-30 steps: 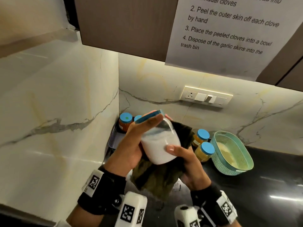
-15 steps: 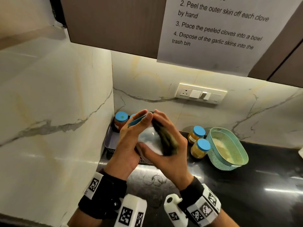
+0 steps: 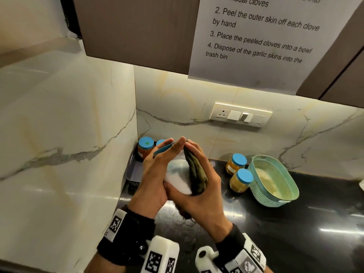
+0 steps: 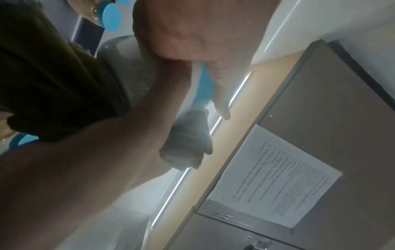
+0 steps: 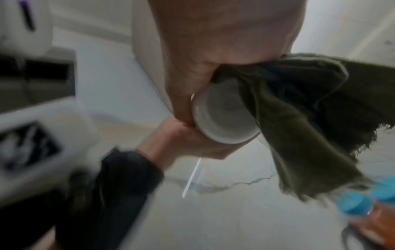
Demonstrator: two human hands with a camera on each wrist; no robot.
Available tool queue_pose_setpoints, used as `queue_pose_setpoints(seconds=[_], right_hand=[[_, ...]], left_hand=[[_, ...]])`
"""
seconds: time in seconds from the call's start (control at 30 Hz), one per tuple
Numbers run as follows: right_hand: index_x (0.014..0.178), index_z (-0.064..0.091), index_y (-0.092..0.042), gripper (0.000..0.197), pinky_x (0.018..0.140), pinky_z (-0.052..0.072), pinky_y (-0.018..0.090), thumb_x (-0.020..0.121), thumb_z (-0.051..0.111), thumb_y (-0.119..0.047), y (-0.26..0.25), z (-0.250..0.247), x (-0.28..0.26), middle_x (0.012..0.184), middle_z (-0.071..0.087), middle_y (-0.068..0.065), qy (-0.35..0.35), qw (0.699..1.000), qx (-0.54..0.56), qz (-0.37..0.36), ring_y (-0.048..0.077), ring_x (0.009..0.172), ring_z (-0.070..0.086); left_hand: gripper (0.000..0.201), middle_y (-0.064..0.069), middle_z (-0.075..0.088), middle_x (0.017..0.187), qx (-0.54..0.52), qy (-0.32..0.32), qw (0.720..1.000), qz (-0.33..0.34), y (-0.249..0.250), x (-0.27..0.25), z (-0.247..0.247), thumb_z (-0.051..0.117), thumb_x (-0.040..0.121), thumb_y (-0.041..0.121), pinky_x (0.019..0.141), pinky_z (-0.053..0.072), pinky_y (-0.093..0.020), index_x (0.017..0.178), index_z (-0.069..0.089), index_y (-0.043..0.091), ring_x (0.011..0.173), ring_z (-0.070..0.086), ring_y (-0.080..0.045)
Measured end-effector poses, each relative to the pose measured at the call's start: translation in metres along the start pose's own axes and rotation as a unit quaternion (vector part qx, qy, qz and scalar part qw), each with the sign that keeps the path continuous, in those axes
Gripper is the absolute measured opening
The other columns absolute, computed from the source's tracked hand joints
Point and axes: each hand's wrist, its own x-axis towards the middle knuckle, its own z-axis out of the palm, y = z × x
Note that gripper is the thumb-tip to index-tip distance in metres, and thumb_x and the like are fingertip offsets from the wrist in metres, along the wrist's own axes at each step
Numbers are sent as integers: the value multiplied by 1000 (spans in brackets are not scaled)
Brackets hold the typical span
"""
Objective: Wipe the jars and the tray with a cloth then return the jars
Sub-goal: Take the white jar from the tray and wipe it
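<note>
Olive cloth (image 3: 196, 174) now bunched against the jar's (image 3: 178, 179) right side.

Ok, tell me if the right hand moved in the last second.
Yes. The right hand rose, from below the yellow jars to level with them.

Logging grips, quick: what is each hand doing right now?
Left hand: holds the white-filled jar, fingers along it.
Right hand: presses the green cloth against that jar, thumb underneath.

I count five jars (image 3: 178, 174), one cloth (image 3: 196, 175), one tray (image 3: 132, 170), one teal basket (image 3: 283, 196), one posted sheet (image 3: 266, 42)
</note>
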Motion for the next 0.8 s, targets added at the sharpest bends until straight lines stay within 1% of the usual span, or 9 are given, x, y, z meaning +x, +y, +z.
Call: queue_pose_setpoints(seconds=[0.07, 0.13, 0.27, 0.3, 0.37, 0.53, 0.67, 0.73, 0.8], right_hand=[[146, 55, -12, 87, 114, 50, 38, 70, 96, -2, -1, -7, 4, 144, 65, -1, -3, 998, 40, 49, 18, 137, 60], [142, 60, -22, 85, 106, 57, 41, 67, 96, -4, -2, -18, 13, 137, 70, -1, -12, 985, 113, 130, 20, 129, 66], [147, 54, -10, 97, 91, 63, 46, 61, 96, -23, -4, -33, 17, 129, 73, 20, -53, 884, 364, 288, 38, 117, 72], [149, 51, -8, 98, 94, 62, 48, 63, 95, -24, -6, -30, 16, 131, 71, 21, -60, 880, 374, 285, 38, 119, 71], [151, 51, -13, 84, 105, 55, 57, 74, 86, -19, -9, -21, 11, 140, 66, 19, -35, 924, 312, 219, 39, 128, 65], [140, 59, -8, 66, 111, 53, 40, 81, 89, -9, -14, -1, -3, 143, 67, 5, 78, 987, 136, 36, 24, 135, 62], [131, 64, -2, 51, 114, 46, 55, 85, 83, -11, -4, 2, -6, 144, 63, 14, 96, 988, -2, -118, 33, 141, 56], [134, 62, 2, 54, 114, 47, 57, 86, 84, -10, -1, -1, -2, 145, 63, 16, 82, 992, 45, -82, 36, 140, 56], [138, 59, 3, 61, 116, 48, 50, 83, 85, -6, -6, -1, -1, 145, 64, 12, 67, 994, 87, -23, 30, 139, 59]], left_hand=[[97, -21, 71, 126, 10, -7, 1000, -14, 1, -1, -2, 97, 56, 41, 84, 61, -44, 138, 60, 5, 111, 73, -37], [86, -21, 71, 126, 15, -53, 998, -25, 5, -2, -5, 92, 67, 36, 81, 60, -43, 141, 58, 7, 111, 72, -35], [102, -23, 69, 129, 40, -126, 991, -29, 17, -7, 0, 100, 49, 47, 99, 56, -48, 133, 64, 1, 116, 69, -33], [105, -20, 70, 130, 42, -128, 991, -22, 19, -7, 4, 100, 45, 48, 106, 52, -50, 133, 65, 2, 121, 67, -34], [103, -14, 72, 130, 47, -115, 992, -8, 20, -5, 7, 100, 42, 45, 108, 50, -50, 132, 67, 7, 124, 67, -33], [66, -9, 79, 108, 22, -70, 997, 15, 16, -7, 10, 89, 69, 13, 78, 62, -34, 131, 67, 13, 101, 76, -29], [82, -17, 75, 118, 8, -32, 999, 28, 13, -13, 15, 96, 56, 28, 94, 59, -46, 131, 66, 11, 113, 72, -36], [86, -14, 76, 114, 14, -11, 999, 47, 12, -15, 19, 98, 53, 30, 97, 59, -47, 130, 65, 10, 113, 72, -38], [78, -9, 77, 106, 2, -2, 998, 55, 11, -16, 18, 90, 59, 26, 86, 64, -38, 130, 65, 9, 109, 73, -34]])
